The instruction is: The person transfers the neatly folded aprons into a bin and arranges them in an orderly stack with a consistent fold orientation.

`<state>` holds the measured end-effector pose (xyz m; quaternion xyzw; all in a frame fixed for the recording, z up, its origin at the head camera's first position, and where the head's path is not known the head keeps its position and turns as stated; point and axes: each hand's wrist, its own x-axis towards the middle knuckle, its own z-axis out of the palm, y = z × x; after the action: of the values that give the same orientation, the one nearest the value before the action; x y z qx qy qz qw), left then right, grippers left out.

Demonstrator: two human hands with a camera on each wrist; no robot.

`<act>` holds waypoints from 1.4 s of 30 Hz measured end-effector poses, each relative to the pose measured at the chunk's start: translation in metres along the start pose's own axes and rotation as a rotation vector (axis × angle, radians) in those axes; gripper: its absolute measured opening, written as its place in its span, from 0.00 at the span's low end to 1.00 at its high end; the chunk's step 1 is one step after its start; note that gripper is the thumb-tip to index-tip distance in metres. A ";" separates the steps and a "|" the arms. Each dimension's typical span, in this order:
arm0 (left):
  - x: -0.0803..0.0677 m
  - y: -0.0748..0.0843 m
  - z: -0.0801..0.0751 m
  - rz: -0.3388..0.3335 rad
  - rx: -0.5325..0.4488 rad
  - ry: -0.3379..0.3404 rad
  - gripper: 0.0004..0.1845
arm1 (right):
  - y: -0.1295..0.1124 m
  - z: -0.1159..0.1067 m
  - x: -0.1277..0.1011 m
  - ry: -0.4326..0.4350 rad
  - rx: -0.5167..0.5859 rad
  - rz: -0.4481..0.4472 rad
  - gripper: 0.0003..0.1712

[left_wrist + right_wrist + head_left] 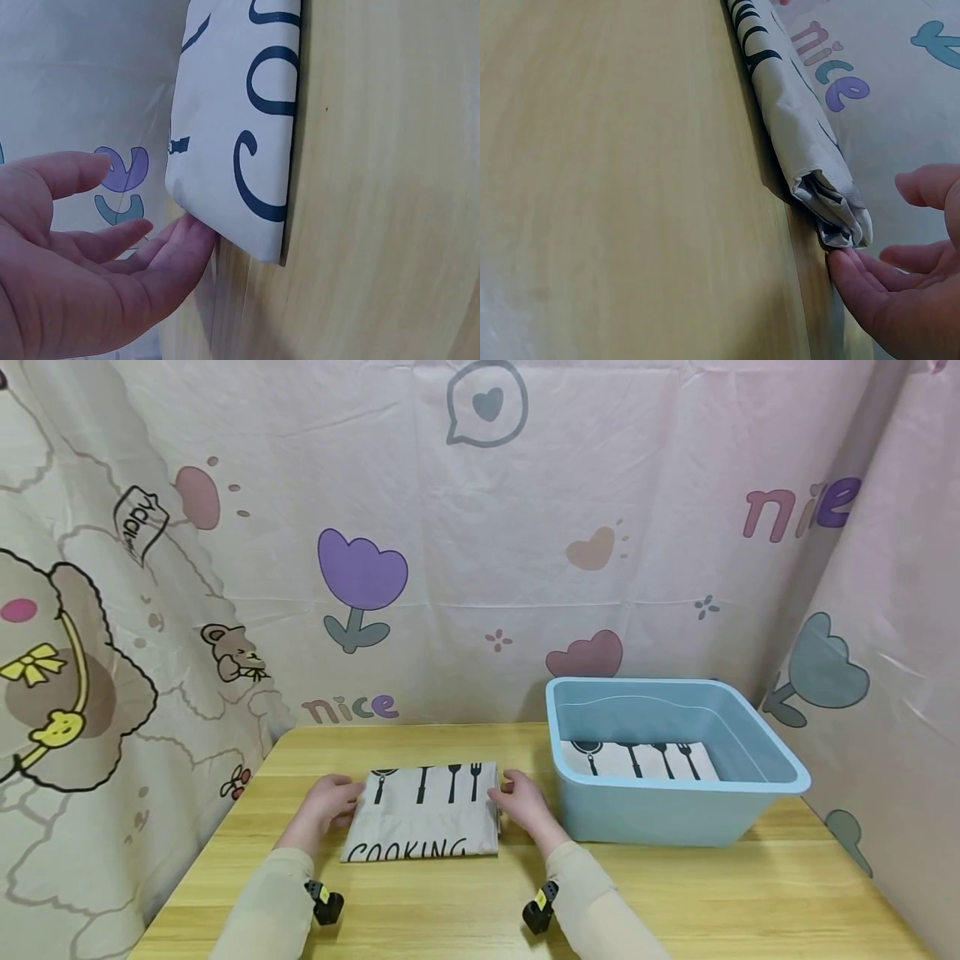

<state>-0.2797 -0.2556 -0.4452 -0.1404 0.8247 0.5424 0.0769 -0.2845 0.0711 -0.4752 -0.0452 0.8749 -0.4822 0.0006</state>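
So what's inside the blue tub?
The blue tub holds one folded cloth printed with black utensils, lying flat on the bottom. Whether anything lies beneath it cannot be seen, and the near wall hides the front floor.

"COOKING" on folded cloth (423, 810); "nice" on curtain (480, 527)

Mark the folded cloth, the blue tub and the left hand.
folded cloth (423, 814), head view, middle of its top face.
blue tub (645, 818), head view, front wall.
left hand (330, 802), head view, back of the hand.
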 end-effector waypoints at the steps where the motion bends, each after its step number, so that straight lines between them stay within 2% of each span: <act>1: 0.000 0.000 0.000 -0.008 -0.006 -0.005 0.33 | 0.000 0.000 0.000 0.000 0.009 0.009 0.31; 9: 0.001 0.001 0.000 -0.021 -0.067 -0.044 0.23 | 0.004 0.001 0.003 -0.004 0.002 0.041 0.27; 16: 0.002 -0.001 0.002 -0.039 -0.141 -0.063 0.23 | 0.009 0.002 0.006 -0.005 -0.001 0.000 0.24; 23: 0.005 -0.008 0.005 -0.079 -0.268 -0.092 0.21 | 0.013 0.002 0.006 -0.021 0.072 0.035 0.24; 26: 0.006 -0.010 0.006 -0.080 -0.275 -0.106 0.21 | 0.013 0.002 0.004 -0.027 0.107 0.047 0.25; 34: 0.006 -0.010 0.009 -0.052 -0.190 -0.088 0.26 | 0.014 0.004 0.002 -0.046 0.220 0.070 0.25; 42: 0.001 -0.009 0.010 -0.027 -0.263 -0.108 0.27 | 0.014 0.004 0.002 -0.064 0.320 0.107 0.26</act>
<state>-0.2783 -0.2500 -0.4575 -0.1310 0.7391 0.6516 0.1096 -0.2875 0.0748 -0.4892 -0.0130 0.7878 -0.6128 0.0613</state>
